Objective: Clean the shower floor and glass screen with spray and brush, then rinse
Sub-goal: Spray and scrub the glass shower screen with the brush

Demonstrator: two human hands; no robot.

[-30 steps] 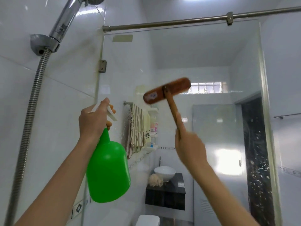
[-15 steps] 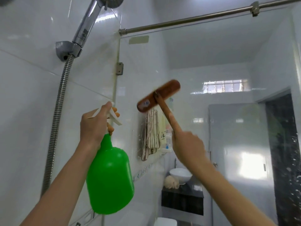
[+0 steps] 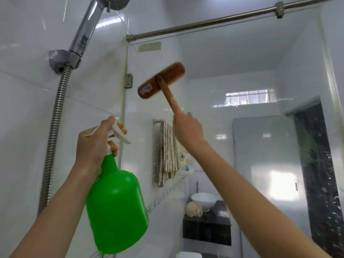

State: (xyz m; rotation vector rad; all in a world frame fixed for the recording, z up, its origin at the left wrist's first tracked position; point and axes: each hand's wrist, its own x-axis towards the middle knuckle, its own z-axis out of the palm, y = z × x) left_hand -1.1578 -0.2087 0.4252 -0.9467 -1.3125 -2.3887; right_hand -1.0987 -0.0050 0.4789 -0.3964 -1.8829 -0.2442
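Note:
My left hand point(image 3: 94, 146) grips the white trigger head of a green spray bottle point(image 3: 116, 209), held up near the glass screen's left edge. My right hand point(image 3: 187, 128) holds the wooden handle of a brown brush point(image 3: 161, 80), whose head is raised high and tilted against the glass screen point(image 3: 242, 75). The brush head looks blurred. The shower floor is out of view.
A chrome shower head point(image 3: 89, 25) sits in its wall bracket at upper left, with a metal hose point(image 3: 54, 131) hanging down. A steel rail point(image 3: 204, 22) runs along the screen's top. Through the glass show a hanging striped towel point(image 3: 166, 153), a white basin point(image 3: 203, 201) and a dark doorway point(image 3: 320, 174).
The view has swung left and up. The brush head has moved left and up along the glass, nearer the hinge. The spray bottle stays in my left hand.

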